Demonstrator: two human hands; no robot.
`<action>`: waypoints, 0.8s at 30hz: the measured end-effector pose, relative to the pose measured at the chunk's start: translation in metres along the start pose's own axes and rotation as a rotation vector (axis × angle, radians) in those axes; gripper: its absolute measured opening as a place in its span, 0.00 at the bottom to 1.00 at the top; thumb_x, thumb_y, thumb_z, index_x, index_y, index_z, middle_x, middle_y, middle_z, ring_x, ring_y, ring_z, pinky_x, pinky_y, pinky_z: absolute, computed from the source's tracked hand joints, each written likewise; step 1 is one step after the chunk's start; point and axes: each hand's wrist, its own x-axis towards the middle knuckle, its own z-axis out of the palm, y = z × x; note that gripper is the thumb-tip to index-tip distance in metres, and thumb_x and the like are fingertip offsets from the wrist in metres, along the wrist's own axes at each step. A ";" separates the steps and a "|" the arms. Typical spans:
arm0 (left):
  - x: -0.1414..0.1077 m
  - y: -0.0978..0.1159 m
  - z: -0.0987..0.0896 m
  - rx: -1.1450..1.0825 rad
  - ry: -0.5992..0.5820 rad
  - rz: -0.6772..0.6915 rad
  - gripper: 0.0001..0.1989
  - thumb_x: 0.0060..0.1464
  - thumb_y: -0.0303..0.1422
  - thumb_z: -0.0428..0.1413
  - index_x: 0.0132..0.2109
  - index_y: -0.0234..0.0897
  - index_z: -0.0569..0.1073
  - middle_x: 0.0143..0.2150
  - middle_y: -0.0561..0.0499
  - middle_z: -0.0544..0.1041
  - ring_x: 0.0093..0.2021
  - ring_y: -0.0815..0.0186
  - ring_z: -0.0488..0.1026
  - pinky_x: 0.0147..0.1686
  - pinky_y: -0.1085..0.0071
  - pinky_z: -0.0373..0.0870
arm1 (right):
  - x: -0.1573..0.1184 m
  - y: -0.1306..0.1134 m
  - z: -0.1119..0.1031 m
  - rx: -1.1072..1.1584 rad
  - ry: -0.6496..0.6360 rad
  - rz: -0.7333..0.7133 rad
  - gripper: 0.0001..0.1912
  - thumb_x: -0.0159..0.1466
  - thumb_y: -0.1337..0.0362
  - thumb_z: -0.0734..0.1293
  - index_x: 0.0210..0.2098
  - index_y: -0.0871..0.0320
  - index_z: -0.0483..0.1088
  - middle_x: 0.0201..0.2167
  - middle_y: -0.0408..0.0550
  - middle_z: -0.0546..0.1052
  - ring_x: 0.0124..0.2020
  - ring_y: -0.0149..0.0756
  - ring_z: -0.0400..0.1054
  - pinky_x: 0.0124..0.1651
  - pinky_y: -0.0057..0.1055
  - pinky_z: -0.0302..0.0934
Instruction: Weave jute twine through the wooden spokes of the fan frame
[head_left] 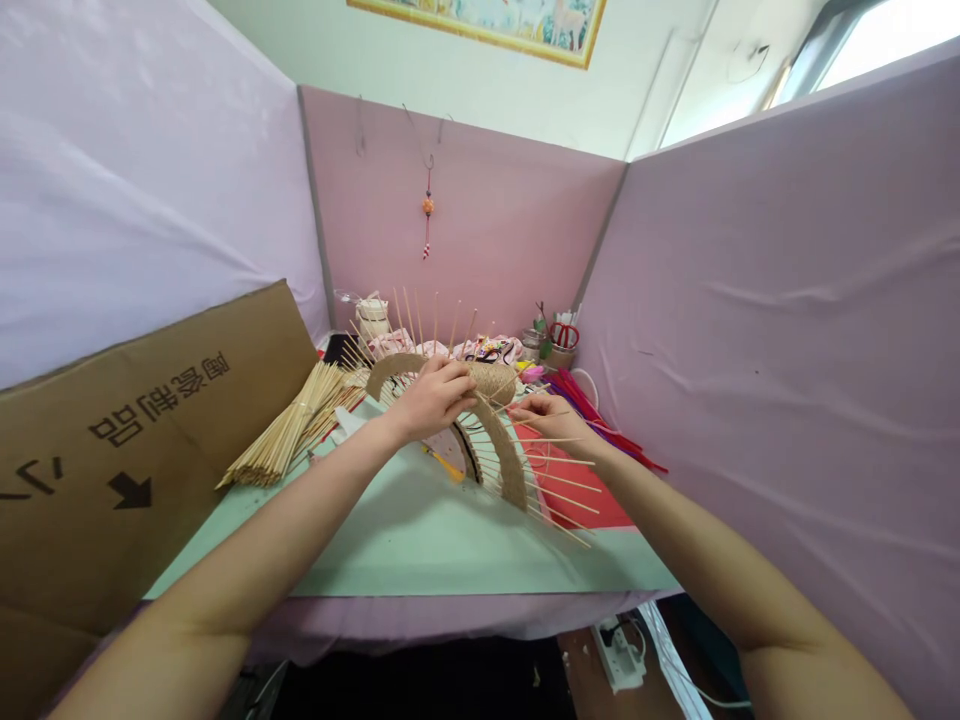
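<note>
A fan-shaped frame of thin sticks with a woven tan band [501,450] stands on the pale green tabletop [390,555], its sticks spreading upward and to the right. My left hand [437,395] is closed on the top of the woven band. To its right, my right hand [546,410] is pinched near the sticks, holding something too small to make out, perhaps a strand. Behind the band lies a roll of tan twine [495,382]. A yellow tassel [448,466] hangs by the inner dark-edged arc.
A bundle of sticks [289,425] lies at the left beside a large cardboard sheet [150,430]. Red sheet [600,510] and red and purple strips [615,437] are at the right. Red-handled scissors [564,335] stand in a container at the back.
</note>
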 end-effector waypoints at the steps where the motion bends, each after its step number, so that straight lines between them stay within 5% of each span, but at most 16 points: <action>1: -0.001 0.000 0.000 -0.007 0.000 -0.013 0.13 0.63 0.37 0.48 0.44 0.40 0.77 0.45 0.45 0.75 0.46 0.59 0.65 0.53 0.60 0.60 | 0.000 -0.001 -0.004 -0.007 0.011 0.003 0.23 0.52 0.44 0.70 0.27 0.60 0.73 0.24 0.42 0.70 0.26 0.29 0.58 0.32 0.29 0.53; 12: 0.008 0.023 0.016 0.066 0.207 -0.412 0.16 0.62 0.38 0.49 0.35 0.41 0.79 0.46 0.47 0.79 0.49 0.54 0.64 0.47 0.55 0.58 | -0.017 -0.023 -0.028 -0.073 0.057 -0.085 0.22 0.55 0.45 0.69 0.28 0.60 0.73 0.19 0.41 0.64 0.22 0.28 0.53 0.27 0.28 0.47; 24: 0.014 0.026 0.026 0.066 0.204 -0.444 0.15 0.63 0.37 0.49 0.35 0.40 0.79 0.47 0.47 0.78 0.49 0.54 0.63 0.47 0.55 0.58 | -0.029 -0.087 -0.065 -0.205 0.238 -0.129 0.18 0.57 0.49 0.68 0.28 0.59 0.72 0.22 0.42 0.69 0.24 0.28 0.57 0.28 0.27 0.51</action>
